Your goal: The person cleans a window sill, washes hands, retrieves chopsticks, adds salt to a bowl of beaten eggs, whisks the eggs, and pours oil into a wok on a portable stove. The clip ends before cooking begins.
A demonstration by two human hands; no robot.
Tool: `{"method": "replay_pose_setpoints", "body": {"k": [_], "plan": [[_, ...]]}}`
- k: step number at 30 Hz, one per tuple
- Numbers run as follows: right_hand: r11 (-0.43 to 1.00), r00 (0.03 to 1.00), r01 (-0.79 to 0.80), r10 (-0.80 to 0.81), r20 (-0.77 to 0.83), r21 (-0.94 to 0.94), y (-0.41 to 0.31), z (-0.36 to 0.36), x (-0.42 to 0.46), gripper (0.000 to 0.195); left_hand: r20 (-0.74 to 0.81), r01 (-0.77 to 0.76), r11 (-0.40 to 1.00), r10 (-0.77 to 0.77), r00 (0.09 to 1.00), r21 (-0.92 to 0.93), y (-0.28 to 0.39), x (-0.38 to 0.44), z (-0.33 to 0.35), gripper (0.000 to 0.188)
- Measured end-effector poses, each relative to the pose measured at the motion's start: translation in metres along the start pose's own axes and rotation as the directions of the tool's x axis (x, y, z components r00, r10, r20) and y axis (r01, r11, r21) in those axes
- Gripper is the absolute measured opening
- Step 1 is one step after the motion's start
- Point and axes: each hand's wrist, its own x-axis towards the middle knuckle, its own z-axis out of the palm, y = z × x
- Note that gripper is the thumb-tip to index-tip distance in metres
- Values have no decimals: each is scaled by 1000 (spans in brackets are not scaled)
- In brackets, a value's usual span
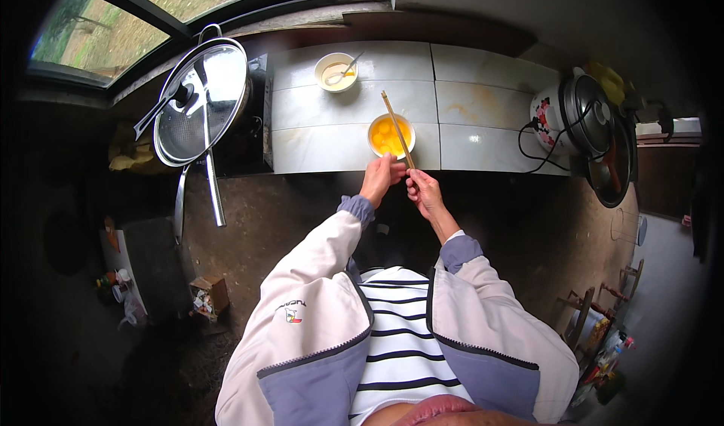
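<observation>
A white bowl (370, 146) with several raw egg yolks (386, 136) in it stands near the front edge of the tiled counter. My right hand (424, 191) grips a pair of wooden chopsticks (398, 126) by one end. They slant across the bowl, their other ends reaching past its far rim. By the near rim is my left hand (380, 181), its thumb raised and its fingers pointing toward my right hand. Nothing shows in it, and whether it touches the bowl cannot be made out. Farther back sits a smaller bowl (326, 88) with pale liquid and a spoon (337, 77).
At left, a glass-lidded wok (195, 103) sits on a dark stove (249, 143), with handles jutting past the counter's front. A floral electric cooker (546, 114) with a black cord (523, 143) and a dark pan (608, 182) occupy the right end. A window (113, 35) lies behind the wok.
</observation>
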Motion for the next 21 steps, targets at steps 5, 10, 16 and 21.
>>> {"method": "replay_pose_setpoints", "body": {"k": [5, 10, 16, 21], "plan": [[999, 999, -15, 14, -30, -46, 2, 1, 10, 21, -14, 57, 998, -57, 998, -11, -21, -44, -29, 52], [998, 999, -21, 19, -36, -53, 1, 4, 11, 22, -81, 140, 989, -143, 986, -40, -44, -73, -58, 51], [997, 997, -57, 54, -51, -60, 0, 2, 13, 31, -61, 170, 985, -171, 983, -25, -57, -85, -63, 47], [997, 995, -81, 81, -61, 6, -8, 1, 5, 67, -60, 145, 988, -148, 987, -60, -59, -98, -63, 43]]}}
